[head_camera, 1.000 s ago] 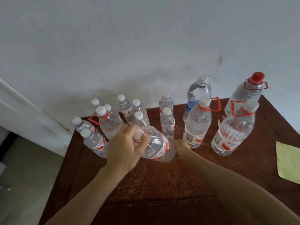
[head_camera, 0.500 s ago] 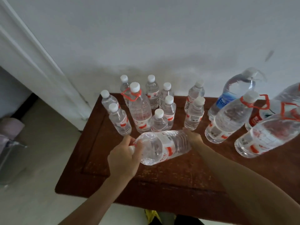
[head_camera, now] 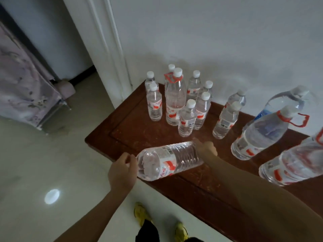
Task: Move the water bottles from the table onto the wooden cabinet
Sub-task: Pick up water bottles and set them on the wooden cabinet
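Lying sideways between both hands, the large bottle (head_camera: 167,159) hangs over the bench's (head_camera: 132,126) near left edge, its neck end past that edge and above the floor (head_camera: 52,163). The left hand (head_camera: 122,170) curls its fingers (head_camera: 128,158) round the hidden cap. The right hand (head_camera: 205,148) braces the base, fingers apparently wrapped behind it. The end-to-end, two-handed hold likely answers a heavy, slippery load. The small bottles (head_camera: 186,119) crowd the far left corner, and other large bottles (head_camera: 258,135) stand toward the right edge.
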